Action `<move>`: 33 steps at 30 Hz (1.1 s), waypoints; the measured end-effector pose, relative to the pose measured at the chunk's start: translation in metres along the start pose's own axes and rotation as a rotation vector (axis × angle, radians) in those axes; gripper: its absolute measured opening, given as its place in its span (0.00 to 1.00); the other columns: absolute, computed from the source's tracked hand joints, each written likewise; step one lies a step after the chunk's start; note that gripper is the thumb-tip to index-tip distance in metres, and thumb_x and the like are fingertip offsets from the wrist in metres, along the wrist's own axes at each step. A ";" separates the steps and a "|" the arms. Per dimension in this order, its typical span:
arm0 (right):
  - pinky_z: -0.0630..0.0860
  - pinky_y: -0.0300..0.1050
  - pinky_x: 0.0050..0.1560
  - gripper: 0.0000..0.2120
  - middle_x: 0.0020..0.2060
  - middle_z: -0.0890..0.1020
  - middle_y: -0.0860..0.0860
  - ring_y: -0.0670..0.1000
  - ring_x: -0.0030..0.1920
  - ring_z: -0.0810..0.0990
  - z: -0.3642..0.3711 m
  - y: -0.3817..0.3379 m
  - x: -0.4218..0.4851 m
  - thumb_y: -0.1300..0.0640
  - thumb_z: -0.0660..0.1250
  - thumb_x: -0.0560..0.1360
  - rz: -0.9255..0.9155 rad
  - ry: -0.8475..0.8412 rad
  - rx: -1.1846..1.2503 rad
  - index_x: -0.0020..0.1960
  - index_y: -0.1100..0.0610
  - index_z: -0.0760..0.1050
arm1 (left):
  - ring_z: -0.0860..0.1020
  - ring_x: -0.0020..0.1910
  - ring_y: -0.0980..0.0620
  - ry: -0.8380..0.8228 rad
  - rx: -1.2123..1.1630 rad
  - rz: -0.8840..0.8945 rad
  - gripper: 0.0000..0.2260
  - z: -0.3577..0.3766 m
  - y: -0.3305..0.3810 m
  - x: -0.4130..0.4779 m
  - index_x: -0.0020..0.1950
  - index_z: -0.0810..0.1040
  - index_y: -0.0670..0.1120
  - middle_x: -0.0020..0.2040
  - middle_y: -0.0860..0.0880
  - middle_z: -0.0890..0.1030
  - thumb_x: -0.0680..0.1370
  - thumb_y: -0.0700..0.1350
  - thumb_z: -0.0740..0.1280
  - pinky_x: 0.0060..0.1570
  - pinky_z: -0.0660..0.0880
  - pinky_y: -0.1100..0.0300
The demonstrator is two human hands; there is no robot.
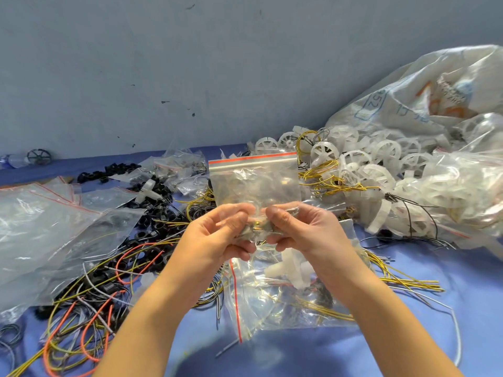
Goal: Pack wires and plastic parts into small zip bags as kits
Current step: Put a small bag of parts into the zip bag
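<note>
A small clear zip bag with a red-striped top (255, 180) is held upright above the blue surface (408, 336). The left hand (217, 232) and the right hand (302, 229) each have a closed grip on its lower end, thumb and curled fingers pinching the plastic over small brass-coloured parts. Beneath them lies a second clear zip bag (285, 303) holding a white plastic part and yellow wires.

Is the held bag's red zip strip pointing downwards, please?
No, the red strip tops the zip bag; the left hand and right hand pinch its lower end.
</note>
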State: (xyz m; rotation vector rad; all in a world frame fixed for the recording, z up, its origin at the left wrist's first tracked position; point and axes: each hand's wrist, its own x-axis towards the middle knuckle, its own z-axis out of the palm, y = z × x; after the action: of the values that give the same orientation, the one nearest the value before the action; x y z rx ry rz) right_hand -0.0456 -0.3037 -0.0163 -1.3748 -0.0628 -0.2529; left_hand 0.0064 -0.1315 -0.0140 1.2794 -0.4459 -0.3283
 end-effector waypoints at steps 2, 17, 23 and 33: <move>0.76 0.36 0.32 0.09 0.38 0.85 0.56 0.50 0.33 0.83 0.002 0.002 0.001 0.54 0.72 0.71 0.013 0.024 0.057 0.47 0.58 0.84 | 0.80 0.33 0.50 -0.045 0.002 -0.007 0.10 0.000 0.000 0.000 0.52 0.85 0.45 0.43 0.45 0.83 0.73 0.47 0.71 0.33 0.78 0.61; 0.74 0.36 0.38 0.22 0.36 0.84 0.50 0.46 0.38 0.80 0.001 0.002 0.002 0.49 0.77 0.63 0.027 -0.064 -0.077 0.56 0.50 0.78 | 0.79 0.29 0.47 0.095 0.243 0.070 0.16 -0.003 -0.004 -0.001 0.48 0.81 0.42 0.40 0.41 0.84 0.72 0.55 0.70 0.33 0.79 0.58; 0.76 0.35 0.37 0.19 0.36 0.85 0.50 0.45 0.36 0.82 0.002 0.001 0.000 0.51 0.75 0.67 -0.011 -0.012 -0.062 0.53 0.61 0.77 | 0.79 0.32 0.51 0.007 0.147 0.053 0.17 0.001 -0.005 -0.001 0.55 0.79 0.44 0.40 0.48 0.83 0.71 0.51 0.71 0.34 0.79 0.57; 0.78 0.38 0.36 0.08 0.38 0.83 0.55 0.49 0.35 0.82 0.005 0.004 0.003 0.62 0.71 0.74 0.051 0.021 0.130 0.54 0.57 0.80 | 0.79 0.34 0.48 -0.061 0.099 0.092 0.08 -0.003 -0.007 0.000 0.53 0.80 0.48 0.38 0.47 0.80 0.74 0.46 0.71 0.35 0.77 0.59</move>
State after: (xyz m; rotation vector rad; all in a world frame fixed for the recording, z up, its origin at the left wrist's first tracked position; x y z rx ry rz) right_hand -0.0410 -0.2983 -0.0184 -1.2428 -0.0263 -0.2174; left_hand 0.0079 -0.1309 -0.0211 1.3432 -0.5769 -0.2704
